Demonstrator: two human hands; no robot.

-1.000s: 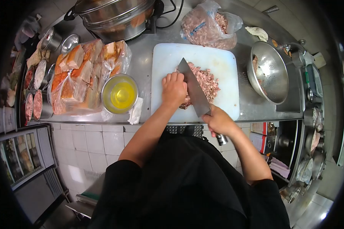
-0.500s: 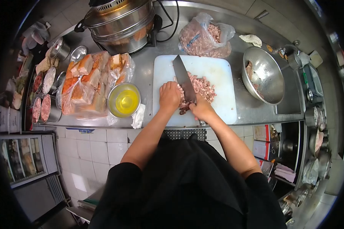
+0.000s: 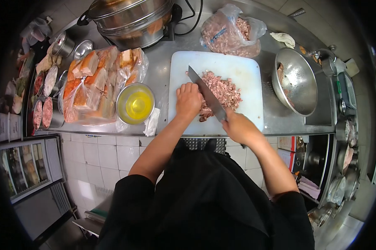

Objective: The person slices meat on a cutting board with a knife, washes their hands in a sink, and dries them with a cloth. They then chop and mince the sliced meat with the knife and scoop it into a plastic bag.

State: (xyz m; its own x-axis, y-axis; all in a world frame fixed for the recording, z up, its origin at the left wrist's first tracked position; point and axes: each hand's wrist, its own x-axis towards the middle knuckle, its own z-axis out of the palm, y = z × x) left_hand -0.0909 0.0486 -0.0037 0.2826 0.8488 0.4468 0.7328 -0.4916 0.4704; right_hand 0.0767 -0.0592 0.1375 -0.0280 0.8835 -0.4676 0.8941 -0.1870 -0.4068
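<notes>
Chopped meat lies in a heap on the white cutting board. My right hand grips the handle of a large kitchen knife, whose blade slants up and left along the heap's left side. Just left of the blade, my left hand rests on the board with fingers curled. Whatever sits under those fingers is hidden.
Left of the board are a metal bowl of yellow liquid, a crumpled white cloth and bagged meat blocks. Behind are a steel steamer and a bag of chopped meat. A steel bowl stands at right.
My right hand and the knife handle have moved right, so the blade lies at a flatter slant. My left hand has shifted slightly right and up. The whole view has shifted a little.
</notes>
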